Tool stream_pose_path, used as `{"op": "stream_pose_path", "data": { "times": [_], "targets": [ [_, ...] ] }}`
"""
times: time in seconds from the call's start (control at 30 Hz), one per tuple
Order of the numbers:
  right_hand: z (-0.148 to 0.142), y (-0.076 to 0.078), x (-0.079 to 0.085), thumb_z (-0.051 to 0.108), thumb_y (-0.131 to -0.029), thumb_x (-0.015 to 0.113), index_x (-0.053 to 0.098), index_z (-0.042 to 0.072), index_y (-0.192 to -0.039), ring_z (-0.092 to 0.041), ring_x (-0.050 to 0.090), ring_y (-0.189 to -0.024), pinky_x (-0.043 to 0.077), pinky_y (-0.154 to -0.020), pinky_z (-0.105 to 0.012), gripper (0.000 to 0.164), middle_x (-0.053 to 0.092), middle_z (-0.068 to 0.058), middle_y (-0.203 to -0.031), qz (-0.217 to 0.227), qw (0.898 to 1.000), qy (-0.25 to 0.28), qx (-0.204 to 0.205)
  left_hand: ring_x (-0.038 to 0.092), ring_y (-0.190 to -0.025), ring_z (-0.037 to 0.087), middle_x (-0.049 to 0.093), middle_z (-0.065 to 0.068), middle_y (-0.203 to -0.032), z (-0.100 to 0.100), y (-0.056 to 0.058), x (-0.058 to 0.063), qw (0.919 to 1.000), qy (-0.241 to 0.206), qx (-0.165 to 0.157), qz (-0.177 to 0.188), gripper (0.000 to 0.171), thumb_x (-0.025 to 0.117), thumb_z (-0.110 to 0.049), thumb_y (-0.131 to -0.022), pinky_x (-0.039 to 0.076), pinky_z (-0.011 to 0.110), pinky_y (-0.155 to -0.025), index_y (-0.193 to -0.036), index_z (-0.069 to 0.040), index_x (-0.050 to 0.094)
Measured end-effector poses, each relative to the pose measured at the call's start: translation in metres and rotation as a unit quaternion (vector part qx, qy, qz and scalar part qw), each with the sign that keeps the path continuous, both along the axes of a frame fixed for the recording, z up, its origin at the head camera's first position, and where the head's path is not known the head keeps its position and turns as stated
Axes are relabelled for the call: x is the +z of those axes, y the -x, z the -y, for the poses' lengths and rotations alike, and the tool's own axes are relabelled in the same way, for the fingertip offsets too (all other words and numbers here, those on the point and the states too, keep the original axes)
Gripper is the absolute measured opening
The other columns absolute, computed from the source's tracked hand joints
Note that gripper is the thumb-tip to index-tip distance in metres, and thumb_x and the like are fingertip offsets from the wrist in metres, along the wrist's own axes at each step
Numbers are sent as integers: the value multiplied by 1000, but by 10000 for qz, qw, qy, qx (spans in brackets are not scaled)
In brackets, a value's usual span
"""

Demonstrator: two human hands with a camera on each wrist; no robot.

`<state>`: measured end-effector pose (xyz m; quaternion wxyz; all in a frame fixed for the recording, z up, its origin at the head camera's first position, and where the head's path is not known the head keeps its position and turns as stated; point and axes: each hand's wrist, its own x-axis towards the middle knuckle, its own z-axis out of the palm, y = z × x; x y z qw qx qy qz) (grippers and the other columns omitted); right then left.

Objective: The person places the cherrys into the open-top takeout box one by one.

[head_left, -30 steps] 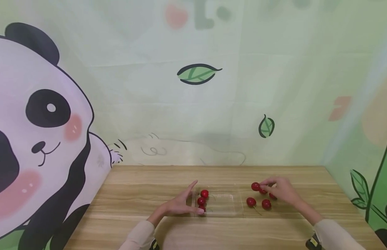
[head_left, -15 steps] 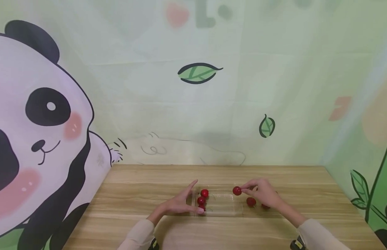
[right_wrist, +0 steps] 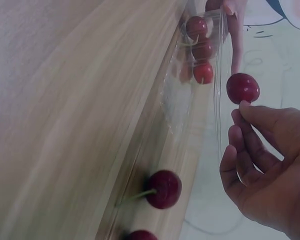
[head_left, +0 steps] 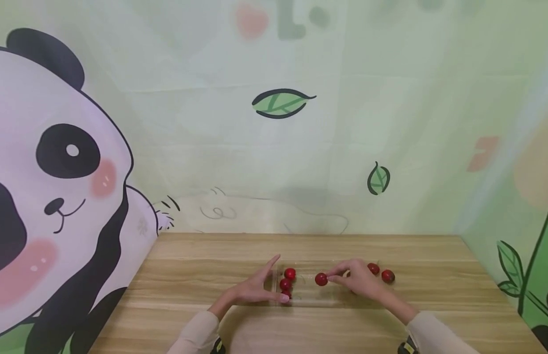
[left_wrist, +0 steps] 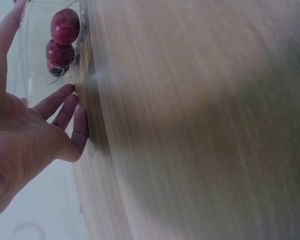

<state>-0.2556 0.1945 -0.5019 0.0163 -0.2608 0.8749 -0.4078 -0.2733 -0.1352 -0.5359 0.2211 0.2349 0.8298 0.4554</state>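
A dark red cherry (head_left: 321, 279) is pinched between the thumb and fingertips of my right hand (head_left: 360, 280), in front of the clear plastic box (head_left: 309, 305) in the head view. The right wrist view shows this cherry (right_wrist: 243, 88) at the fingertips, beside the box wall. At the box's left end lies my left hand (head_left: 255, 289), fingers spread, its thumb at the near rim. Three cherries (head_left: 285, 284) line up inside that end; the left thumb partly covers the nearest. The left wrist view has the left hand's loose fingers (left_wrist: 55, 102) just beside the box.
Right of the box, loose cherries (head_left: 388, 276) lie on the wooden table (head_left: 238, 324), some hidden behind my right hand. One cherry (right_wrist: 164, 189) with a green stem shows in the right wrist view. A printed panda cloth (head_left: 203, 147) hangs behind the table.
My right hand has picked up a cherry from the right-hand group and carried it left over the box. My left hand has stayed in place.
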Motion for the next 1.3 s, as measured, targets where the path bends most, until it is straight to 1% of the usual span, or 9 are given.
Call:
{"op": "stream_pose_path", "data": {
  "times": [0.1,0.2,0.43,0.57,0.67,0.87,0.97,1.1,1.3],
  "targets": [
    [7,0,-1,12,-94,72,80,5,-100,-2,66,-81,53,-70,-19,12,79,-9,-95,122,9997,72,183,32,-152,42,29,28,-164,-1,1,1,10000,-19,-2,6,118,83,-51,-82,28,65,-121,-166,-25,3],
    [15,0,-2,10,-94,72,80,3,-100,-1,64,-81,53,-71,-20,12,79,-9,-94,116,9993,143,321,32,-152,42,29,28,-164,-1,1,1,10000,-30,0,31,119,83,-51,-82,28,65,-121,-166,-25,3],
    [38,1,-11,5,-91,74,82,5,-95,-1,66,-78,54,-68,-20,8,80,-7,-91,-449,9968,44,663,31,-152,44,26,28,-165,2,1,0,10000,20,18,58,120,82,-53,-82,28,68,-119,-166,-26,1],
    [47,-1,-17,0,-87,77,82,4,-91,-2,67,-76,56,-68,-19,8,80,-6,-88,-509,9965,-87,661,31,-152,43,27,28,-165,1,1,1,10000,33,29,15,119,81,-55,-82,28,68,-119,-166,-26,1],
    [52,-2,-19,-1,-86,78,82,5,-90,-4,69,-76,55,-68,-18,8,80,-5,-87,-431,9970,-212,606,31,-152,45,25,28,-165,0,0,2,10000,44,18,26,119,81,-55,-82,28,68,-119,-166,-25,2],
    [59,-2,-23,2,-85,79,82,6,-88,-6,68,-76,53,-66,-17,7,79,-4,-85,-478,9963,-537,480,29,-151,48,21,29,-166,0,-2,4,10000,14,-50,37,119,80,-53,-84,29,70,-117,-166,-23,0],
    [62,-1,-25,4,-84,80,82,8,-88,-5,67,-74,52,-64,-16,6,79,-3,-84,-536,9953,-673,447,28,-152,48,17,27,-168,0,-1,4,10000,22,-42,55,118,80,-53,-84,29,70,-117,-166,-26,-1],
    [64,0,-26,6,-84,81,82,10,-87,-4,65,-73,51,-64,-17,5,79,-2,-83,-412,9952,-774,432,28,-153,45,20,25,-168,0,-1,3,9999,19,14,118,118,81,-53,-83,29,69,-118,-166,-29,0],
    [65,0,-25,6,-84,81,82,9,-88,-7,64,-75,50,-66,-19,5,77,-3,-83,-181,9952,-862,437,29,-153,41,30,25,-165,0,0,0,9998,-24,32,187,117,81,-54,-83,27,69,-119,-165,-31,1]
  ]
}}
